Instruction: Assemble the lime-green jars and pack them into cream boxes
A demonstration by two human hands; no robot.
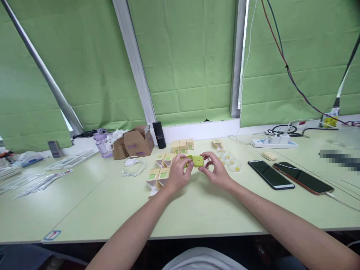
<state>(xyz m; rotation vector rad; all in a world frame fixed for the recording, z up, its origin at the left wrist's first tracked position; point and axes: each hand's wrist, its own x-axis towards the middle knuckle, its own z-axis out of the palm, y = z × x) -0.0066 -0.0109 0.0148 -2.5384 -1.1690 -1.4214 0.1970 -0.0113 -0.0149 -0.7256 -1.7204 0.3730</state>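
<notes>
Both hands meet above the table around a small lime-green case (pixel 198 161) with rounded corners. My left hand (pixel 179 173) is closed on its left side, where another green part, perhaps a lid, shows between the fingers. With thumb and fingers, my right hand (pixel 217 171) pinches the right edge of the case. Left of my left hand stand small open cardboard boxes (pixel 153 174) with green labels. Clear plastic cups (pixel 235 166) with yellow spots lie just beyond my right hand. Fingers hide part of the case.
Behind the hands are more small boxes (pixel 182 144), a black cylinder (pixel 159 135), a brown carton (pixel 138 141) and a purple bottle (pixel 102 144). To the right lie two phones (pixel 270 174), a white power strip (pixel 275 143) and loose cables. A white cable (pixel 134 168) lies coiled on the left.
</notes>
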